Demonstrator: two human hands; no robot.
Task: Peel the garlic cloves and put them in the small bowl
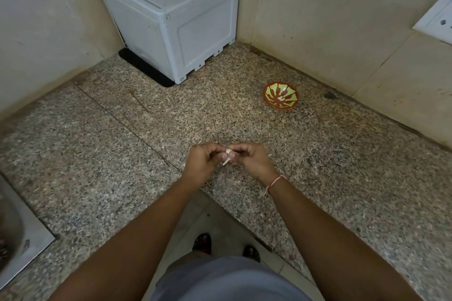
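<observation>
No readable writing. Both hands, left hand (201,164) and right hand (249,160), pinch pale garlic clove (228,154), skin partly loose; small bowl (281,95) red-green on bench (122,154).

Counter (244,117) forms an inside corner, walls at 10 and 2 o'clock. Box unit (168,14) stands on a mat (144,68) in the far corner, at 11 o'clock from the hands. Small bowl (281,96) sits on the counter at 1 o'clock, near the right wall, holding peeled cloves (281,98). Left hand (203,164) and right hand (249,160) meet over the counter's near edge, a garlic clove (228,155) between them. Sink (14,239) lies at 8 o'clock.
</observation>
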